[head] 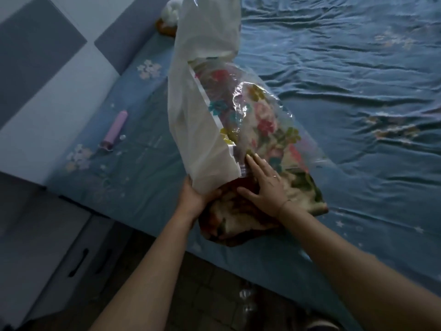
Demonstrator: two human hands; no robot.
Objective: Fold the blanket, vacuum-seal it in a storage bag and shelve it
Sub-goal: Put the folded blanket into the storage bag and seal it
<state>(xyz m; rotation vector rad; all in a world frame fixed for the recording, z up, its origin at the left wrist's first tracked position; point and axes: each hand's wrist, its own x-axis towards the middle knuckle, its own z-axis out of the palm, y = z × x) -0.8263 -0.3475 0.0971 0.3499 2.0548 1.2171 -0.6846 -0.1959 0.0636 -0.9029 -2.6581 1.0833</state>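
Note:
A folded floral blanket (260,218) lies on the bed, its far part inside a clear plastic storage bag (202,103) and its near end sticking out of the bag's mouth. The bag's white side stands up and flops toward the far end. My left hand (194,199) grips the bag's open edge at the left of the blanket. My right hand (265,185) lies flat with straight fingers on top of the blanket, fingertips at the bag's mouth.
The bed wears a wrinkled blue sheet (358,80). A lilac hand pump (115,129) lies on the sheet at left, near the padded grey-and-white headboard (47,56). A plush toy (170,15) sits at the far end. A drawer unit (78,254) stands on the floor at lower left.

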